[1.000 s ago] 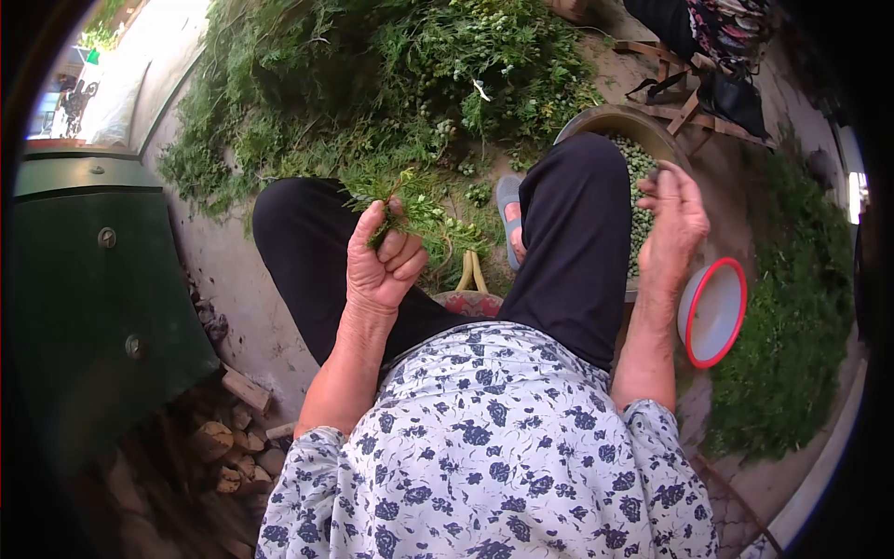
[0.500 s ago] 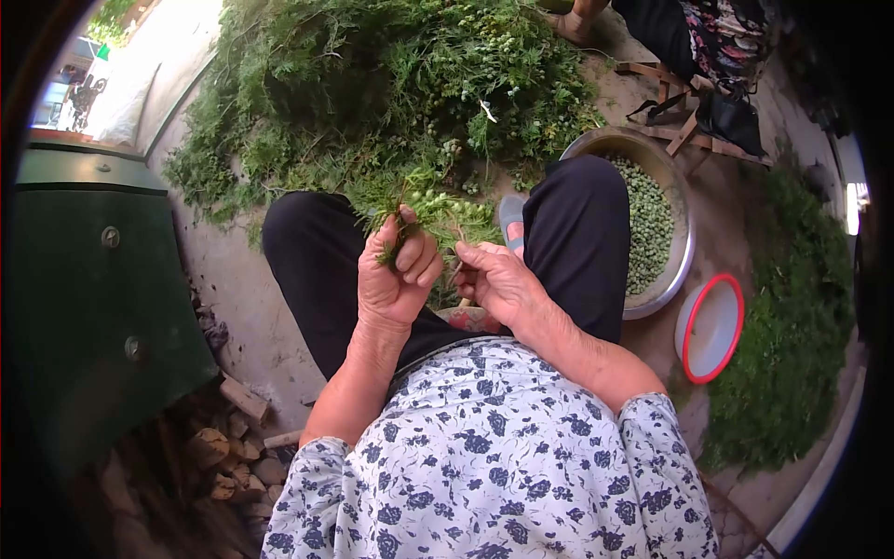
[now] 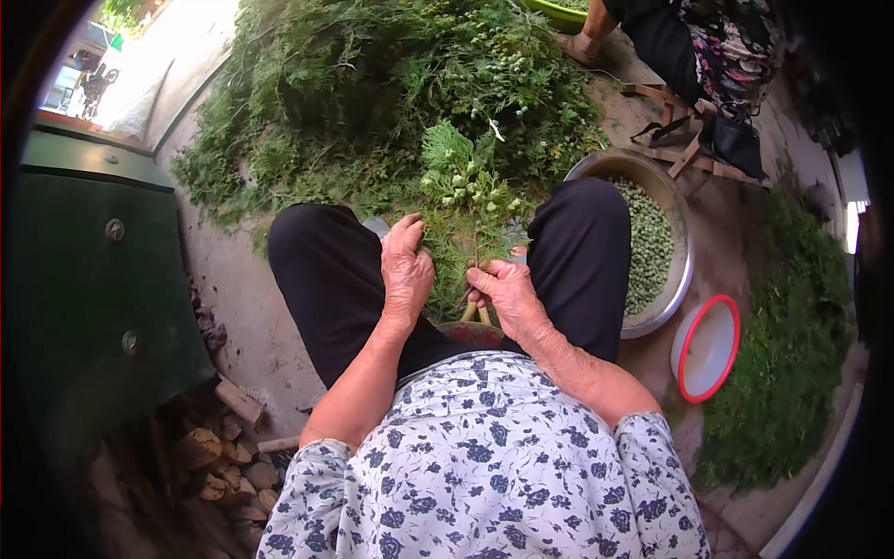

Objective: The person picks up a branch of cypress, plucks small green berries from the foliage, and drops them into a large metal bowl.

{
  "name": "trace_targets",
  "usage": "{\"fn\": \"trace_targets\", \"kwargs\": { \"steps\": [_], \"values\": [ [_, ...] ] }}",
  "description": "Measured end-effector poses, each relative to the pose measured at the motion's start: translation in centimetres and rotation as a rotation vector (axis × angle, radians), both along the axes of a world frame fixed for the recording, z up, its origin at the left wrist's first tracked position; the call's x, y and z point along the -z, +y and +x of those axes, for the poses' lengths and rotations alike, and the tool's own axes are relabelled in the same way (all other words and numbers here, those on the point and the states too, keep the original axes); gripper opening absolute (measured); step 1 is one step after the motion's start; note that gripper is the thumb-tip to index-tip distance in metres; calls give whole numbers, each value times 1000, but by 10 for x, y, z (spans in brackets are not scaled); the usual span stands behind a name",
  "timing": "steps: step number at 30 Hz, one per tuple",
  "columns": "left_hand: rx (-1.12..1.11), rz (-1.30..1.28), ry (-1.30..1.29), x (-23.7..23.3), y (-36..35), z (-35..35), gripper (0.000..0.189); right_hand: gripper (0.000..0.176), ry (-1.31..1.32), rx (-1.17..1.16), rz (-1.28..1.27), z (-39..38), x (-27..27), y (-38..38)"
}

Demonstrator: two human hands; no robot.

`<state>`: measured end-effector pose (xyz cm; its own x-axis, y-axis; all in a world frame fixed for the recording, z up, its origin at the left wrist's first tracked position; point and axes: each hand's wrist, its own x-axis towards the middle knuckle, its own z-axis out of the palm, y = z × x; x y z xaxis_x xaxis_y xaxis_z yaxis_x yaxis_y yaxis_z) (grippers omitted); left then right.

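Note:
A leafy evergreen sprig [image 3: 458, 177] with a cluster of pale green cones stands up between my knees. Its thin stem is pinched in the fingers of my right hand [image 3: 507, 296]. To the left of the sprig is my left hand [image 3: 407, 270], back upward, fingers loosely bent and apart; I see nothing in it. Beyond both hands spreads a large heap of cut evergreen branches [image 3: 372, 93]. By my right knee, a wide metal basin [image 3: 687, 247] holds many small green cones [image 3: 650, 242].
A white bowl with a red rim [image 3: 710, 349] lies tilted beside a second green heap [image 3: 778, 373]. A co-worker's hand [image 3: 582, 47] is near a yellow-green basin [image 3: 556, 13] and a wooden stool [image 3: 684, 158]. At left stand a dark green cabinet [image 3: 102, 279] and split firewood [image 3: 200, 447].
My left hand has let go of the green foliage it held and turned back upward. The cone-bearing sprig in my right hand now stands upright in plain view.

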<state>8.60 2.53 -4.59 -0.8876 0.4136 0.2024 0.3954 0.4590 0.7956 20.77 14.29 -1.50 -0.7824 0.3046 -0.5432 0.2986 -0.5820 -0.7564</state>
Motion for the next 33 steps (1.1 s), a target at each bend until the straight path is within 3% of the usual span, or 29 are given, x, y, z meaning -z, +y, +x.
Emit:
{"fn": "trace_targets", "kwargs": {
  "steps": [1,2,3,5,6,8,12,14,17,19,21,23,25,28,29,31,33],
  "values": [
    [99,-71,255,-1,0,-2,29,16,-12,-13,44,0,1,-1],
    [118,-17,-282,-4,-1,1,27,16,-12,-15,43,0,3,-1],
    [116,-18,-281,-20,1,1,27,15,-1,-20,73,-1,4,-2],
    [186,-74,-615,-45,4,1,33,15,9,-26,103,-2,4,-3],
    [185,-74,-614,-42,5,3,33,14,-4,-55,162,-3,2,-3],
    [66,715,-1024,-33,8,10,46,14,-16,-83,219,-5,0,-5],
    [-18,824,-939,-50,9,18,62,15,-21,-82,257,-7,0,-5],
    [-134,551,-450,-45,6,20,63,15,-21,-72,271,-9,1,-6],
    [-260,412,-267,-46,5,27,62,14,-14,-77,292,-10,2,-6],
    [-256,429,-236,-50,7,28,56,15,-16,-50,268,-11,1,-6],
    [-181,257,112,-52,8,29,40,15,-23,-46,308,-13,-2,-8],
    [-63,62,4,-50,4,25,24,16,-32,-41,347,-12,2,-8],
    [-52,17,20,-43,8,20,21,16,-26,-94,407,-12,13,-10],
    [-4,348,-632,-54,16,16,20,14,-3,-142,379,-10,15,-14],
    [-4,348,-633,-50,16,14,20,14,-4,-142,380,-10,15,-14],
    [29,527,-907,-43,14,8,12,15,25,-239,543,-11,13,-14],
    [15,604,-971,-40,14,8,7,14,-7,-271,503,-11,9,-13]
  ]
}}
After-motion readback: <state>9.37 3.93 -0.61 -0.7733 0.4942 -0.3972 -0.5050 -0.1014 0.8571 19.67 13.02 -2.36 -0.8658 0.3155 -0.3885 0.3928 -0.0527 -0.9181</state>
